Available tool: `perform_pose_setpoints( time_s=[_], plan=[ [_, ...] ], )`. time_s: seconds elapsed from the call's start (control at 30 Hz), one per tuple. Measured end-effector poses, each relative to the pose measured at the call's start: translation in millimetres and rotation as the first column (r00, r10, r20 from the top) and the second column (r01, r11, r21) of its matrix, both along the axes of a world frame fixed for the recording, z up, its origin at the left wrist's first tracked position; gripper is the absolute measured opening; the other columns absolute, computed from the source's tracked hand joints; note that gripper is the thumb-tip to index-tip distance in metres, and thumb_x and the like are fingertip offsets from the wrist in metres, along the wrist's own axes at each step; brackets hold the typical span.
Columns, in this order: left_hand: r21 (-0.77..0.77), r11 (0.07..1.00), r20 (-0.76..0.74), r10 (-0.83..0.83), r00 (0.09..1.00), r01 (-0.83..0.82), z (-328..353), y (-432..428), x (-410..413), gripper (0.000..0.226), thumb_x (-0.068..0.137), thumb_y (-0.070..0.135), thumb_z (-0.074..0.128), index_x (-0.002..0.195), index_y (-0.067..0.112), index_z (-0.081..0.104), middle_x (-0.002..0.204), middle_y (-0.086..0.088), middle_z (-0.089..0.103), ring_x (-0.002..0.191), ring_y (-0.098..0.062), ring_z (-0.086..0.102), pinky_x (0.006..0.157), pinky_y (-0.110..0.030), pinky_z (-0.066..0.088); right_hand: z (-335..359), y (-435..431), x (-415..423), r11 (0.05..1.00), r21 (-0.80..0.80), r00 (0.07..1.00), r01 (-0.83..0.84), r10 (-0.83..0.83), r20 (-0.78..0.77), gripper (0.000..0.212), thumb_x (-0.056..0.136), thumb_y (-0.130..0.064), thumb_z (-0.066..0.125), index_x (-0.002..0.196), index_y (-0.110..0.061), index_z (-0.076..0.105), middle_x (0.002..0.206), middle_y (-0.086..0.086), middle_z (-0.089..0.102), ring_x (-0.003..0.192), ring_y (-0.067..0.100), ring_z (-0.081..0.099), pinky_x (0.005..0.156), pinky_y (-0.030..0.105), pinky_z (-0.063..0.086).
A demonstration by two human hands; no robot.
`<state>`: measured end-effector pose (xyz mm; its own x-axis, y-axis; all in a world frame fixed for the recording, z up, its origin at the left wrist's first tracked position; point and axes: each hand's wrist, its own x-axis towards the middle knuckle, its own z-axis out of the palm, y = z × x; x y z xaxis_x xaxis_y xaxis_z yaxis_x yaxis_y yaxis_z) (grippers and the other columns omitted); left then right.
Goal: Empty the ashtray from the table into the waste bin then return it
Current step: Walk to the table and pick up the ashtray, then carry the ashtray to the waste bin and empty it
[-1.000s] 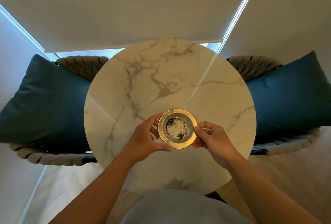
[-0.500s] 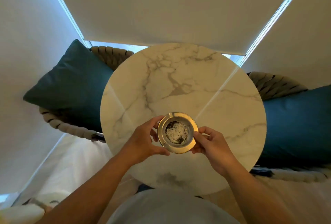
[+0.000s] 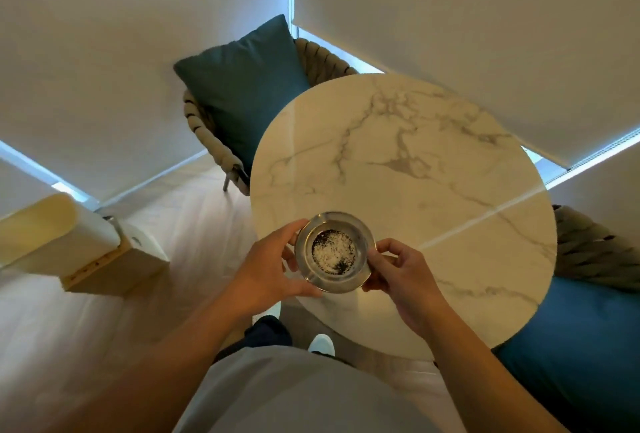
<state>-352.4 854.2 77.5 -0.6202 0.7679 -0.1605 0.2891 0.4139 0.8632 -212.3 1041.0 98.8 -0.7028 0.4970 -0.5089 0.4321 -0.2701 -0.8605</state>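
A round metal ashtray [image 3: 335, 252] holding white and black ash is held level between both my hands, over the near left edge of the round marble table [image 3: 433, 169]. My left hand [image 3: 273, 268] grips its left rim with thumb underneath at the front. On the right rim, my right hand [image 3: 401, 271] pinches with fingers curled. No waste bin is recognisable in view.
A woven chair with a teal cushion [image 3: 249, 86] stands left of the table, and another teal cushion [image 3: 581, 335] lies at the right. A cream and white box-like object [image 3: 83, 249] stands on the pale wood floor at the left. My white shoes show below.
The view has swung to the left, so the table now sits to the right and the floor and cream object have come into sight. Both hands still hold the ashtray.
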Motion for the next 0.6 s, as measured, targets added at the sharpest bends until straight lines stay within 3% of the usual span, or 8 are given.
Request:
perform_pose_setpoints(
  time_s=[0.13,0.27,0.5,0.6],
  plan=[
    [-0.028,0.993,-0.027,0.110,0.994,-0.111,5.8,-32.5,4.8,0.093,0.053,0.044,0.093,0.130,0.052,0.041,0.100,0.027,0.057,0.086,0.001,0.058,0.061,-0.010,0.049,2.3,-18.0,-14.1,0.989,-0.013,0.989,-0.149,0.149,-0.011,0.016,0.097,-0.012,0.057,0.096,0.004,0.060,0.066,0.011,0.071,0.057,0.022,0.065,0.063,0.038,0.056],
    [-0.011,0.972,-0.029,0.232,0.972,-0.233,10.1,-71.8,7.1,0.088,0.055,0.046,0.091,0.123,0.062,0.037,0.098,0.033,0.056,0.091,0.008,0.056,0.063,-0.006,0.048,2.8,-41.8,-39.9,0.958,0.005,0.958,-0.288,0.288,-0.006,0.016,0.096,-0.012,0.058,0.095,0.004,0.061,0.070,0.015,0.073,0.061,0.024,0.067,0.063,0.039,0.057],
    [-0.031,0.918,-0.029,0.394,0.919,-0.395,10.4,-149.9,1.3,0.095,0.054,0.044,0.091,0.131,0.053,0.035,0.100,0.026,0.056,0.084,-0.002,0.059,0.063,-0.013,0.049,3.3,-103.4,-88.4,0.874,0.035,0.874,-0.485,0.486,-0.024,0.012,0.095,-0.013,0.060,0.086,-0.008,0.065,0.074,0.017,0.073,0.062,0.024,0.067,0.059,0.034,0.056],
    [-0.015,0.892,-0.029,0.452,0.892,-0.453,10.0,-193.5,-3.8,0.095,0.054,0.042,0.091,0.131,0.052,0.036,0.100,0.027,0.055,0.087,0.001,0.057,0.063,-0.010,0.049,1.2,-143.7,-106.9,0.840,0.040,0.840,-0.541,0.542,-0.032,0.011,0.094,-0.015,0.061,0.085,-0.010,0.066,0.075,0.017,0.073,0.063,0.022,0.068,0.057,0.030,0.057]
  ],
)
